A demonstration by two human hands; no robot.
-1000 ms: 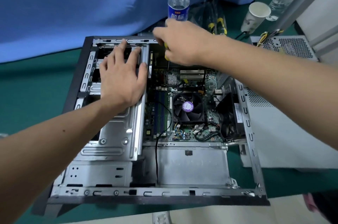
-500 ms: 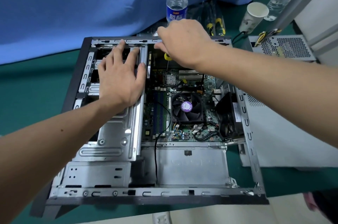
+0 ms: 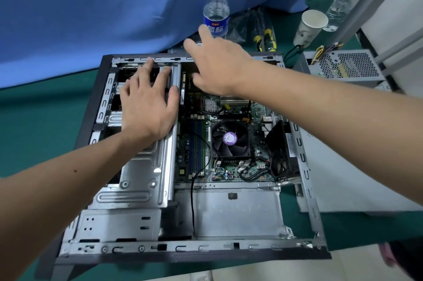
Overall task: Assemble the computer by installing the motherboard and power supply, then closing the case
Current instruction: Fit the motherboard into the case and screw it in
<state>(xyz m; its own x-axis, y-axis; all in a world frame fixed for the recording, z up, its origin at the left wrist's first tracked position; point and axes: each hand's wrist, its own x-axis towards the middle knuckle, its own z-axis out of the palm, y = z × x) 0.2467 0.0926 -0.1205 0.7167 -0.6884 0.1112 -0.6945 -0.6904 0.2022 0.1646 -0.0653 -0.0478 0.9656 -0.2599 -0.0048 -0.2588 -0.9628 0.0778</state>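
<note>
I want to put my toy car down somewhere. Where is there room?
Bare green mat lies left of the computer case, below the blue cloth. The white side panel, right of the case, is bare too. It is crowded behind the case: water bottle, paper cup, power supply. Both hands are busy inside.

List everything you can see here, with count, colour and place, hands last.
computer case: one, black and grey, open on the green table
motherboard: one, green, inside the case
cooler fan: one, black, on the motherboard
power supply: one, grey, outside the case, far right
water bottles: two, clear with blue labels, behind the case
paper cup: one, white, far right
blue cloth: one, behind the case
left hand: flat on the drive cage
right hand: fingers spread over the case's far edge
</note>
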